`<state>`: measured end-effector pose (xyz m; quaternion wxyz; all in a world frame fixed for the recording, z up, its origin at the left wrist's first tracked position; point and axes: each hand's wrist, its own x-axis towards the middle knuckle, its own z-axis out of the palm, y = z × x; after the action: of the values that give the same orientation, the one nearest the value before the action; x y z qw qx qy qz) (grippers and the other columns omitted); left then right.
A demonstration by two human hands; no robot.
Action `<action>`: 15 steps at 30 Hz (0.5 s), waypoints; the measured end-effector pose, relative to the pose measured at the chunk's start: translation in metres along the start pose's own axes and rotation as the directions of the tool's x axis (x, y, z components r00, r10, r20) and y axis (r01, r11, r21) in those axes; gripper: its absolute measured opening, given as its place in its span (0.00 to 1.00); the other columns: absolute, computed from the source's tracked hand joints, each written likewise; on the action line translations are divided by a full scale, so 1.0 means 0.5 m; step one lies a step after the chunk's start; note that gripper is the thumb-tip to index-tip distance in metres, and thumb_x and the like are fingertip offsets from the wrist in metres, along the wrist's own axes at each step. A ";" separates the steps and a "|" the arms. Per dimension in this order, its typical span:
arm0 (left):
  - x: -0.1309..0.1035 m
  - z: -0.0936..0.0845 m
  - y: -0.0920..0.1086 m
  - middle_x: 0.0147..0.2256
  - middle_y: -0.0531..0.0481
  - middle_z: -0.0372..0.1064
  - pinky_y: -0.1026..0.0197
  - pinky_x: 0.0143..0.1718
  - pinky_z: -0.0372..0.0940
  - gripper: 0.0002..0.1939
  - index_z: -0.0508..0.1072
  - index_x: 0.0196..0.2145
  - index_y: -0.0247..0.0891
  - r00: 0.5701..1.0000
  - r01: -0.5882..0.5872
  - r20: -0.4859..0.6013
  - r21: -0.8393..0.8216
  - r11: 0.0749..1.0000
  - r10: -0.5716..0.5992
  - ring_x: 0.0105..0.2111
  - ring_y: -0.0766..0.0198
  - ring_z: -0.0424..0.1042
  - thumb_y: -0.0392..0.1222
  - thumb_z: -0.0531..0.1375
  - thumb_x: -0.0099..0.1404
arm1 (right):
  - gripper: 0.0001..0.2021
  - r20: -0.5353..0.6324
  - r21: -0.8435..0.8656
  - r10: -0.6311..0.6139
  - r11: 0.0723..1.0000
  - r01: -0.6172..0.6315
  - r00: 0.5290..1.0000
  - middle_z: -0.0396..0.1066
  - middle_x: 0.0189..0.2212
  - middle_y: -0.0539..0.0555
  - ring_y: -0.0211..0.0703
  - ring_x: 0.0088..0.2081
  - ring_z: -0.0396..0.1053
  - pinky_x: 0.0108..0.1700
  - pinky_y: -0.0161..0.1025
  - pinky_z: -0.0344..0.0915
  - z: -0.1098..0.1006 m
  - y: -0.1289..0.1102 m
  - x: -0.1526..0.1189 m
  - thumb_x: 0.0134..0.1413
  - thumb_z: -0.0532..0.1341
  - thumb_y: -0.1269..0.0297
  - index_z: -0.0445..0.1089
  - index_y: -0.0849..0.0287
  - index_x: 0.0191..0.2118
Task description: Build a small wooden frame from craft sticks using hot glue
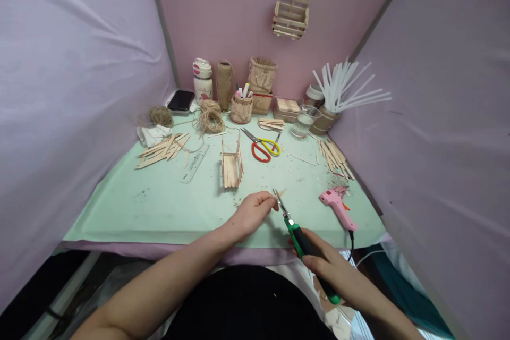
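My right hand point(313, 252) is wrapped round the handles of green-and-black pruning shears point(297, 234), whose metal blades point up and left. Close to the blade tips, my left hand point(257, 210) is closed in a pinch. Whatever sits between its fingertips is too small to make out. A thin wood sliver point(282, 192) shows just behind the blades. Beyond my left hand stands a small frame of craft sticks point(231, 167), with a slatted base and upright sides; neither hand touches it.
Red-and-yellow scissors point(261, 149) lie mid-table. A pink glue gun point(338, 208) rests at right, its cord over the edge. Loose craft sticks point(163, 150) and a ruler point(195, 163) are at left. Twine point(211, 117), a pen holder point(241, 109) and a water cup point(305, 121) line the back.
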<state>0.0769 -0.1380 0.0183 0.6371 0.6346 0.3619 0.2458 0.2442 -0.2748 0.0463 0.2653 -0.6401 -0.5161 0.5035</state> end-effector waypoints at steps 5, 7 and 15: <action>0.007 0.008 0.004 0.18 0.57 0.53 0.64 0.25 0.50 0.14 0.72 0.26 0.37 0.997 0.020 0.073 0.010 1.000 -0.021 0.22 0.67 0.53 0.47 0.52 0.62 | 0.20 -0.005 0.009 0.006 1.000 -0.006 1.000 0.71 0.42 0.54 0.52 0.49 0.65 0.51 0.48 0.63 -0.001 -0.002 0.003 0.55 0.55 0.59 0.67 0.55 0.53; 0.012 0.011 -0.003 0.18 0.58 0.51 0.64 0.24 0.48 0.14 0.71 0.26 0.37 0.995 0.036 0.097 -0.001 0.999 -0.035 0.21 0.68 0.51 0.46 0.52 0.61 | 0.19 0.011 0.006 0.014 1.000 -0.014 1.000 0.70 0.42 0.54 0.51 0.49 0.64 0.52 0.47 0.62 -0.002 0.001 0.003 0.55 0.55 0.59 0.66 0.55 0.52; 0.035 0.021 -0.002 0.17 0.61 0.47 0.65 0.21 0.44 0.11 0.70 0.26 0.36 0.956 0.247 0.191 -0.102 0.964 -0.225 0.17 0.72 0.46 0.45 0.54 0.58 | 0.07 0.027 0.066 0.027 0.997 -0.029 0.999 0.61 0.33 0.50 0.41 0.36 0.60 0.40 0.39 0.62 0.005 0.009 0.011 0.51 0.54 0.64 0.62 0.57 0.37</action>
<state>0.0955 -0.1311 0.0138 0.7300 0.5652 0.3607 0.1325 0.2433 -0.2715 0.0394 0.2727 -0.6316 -0.4935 0.5321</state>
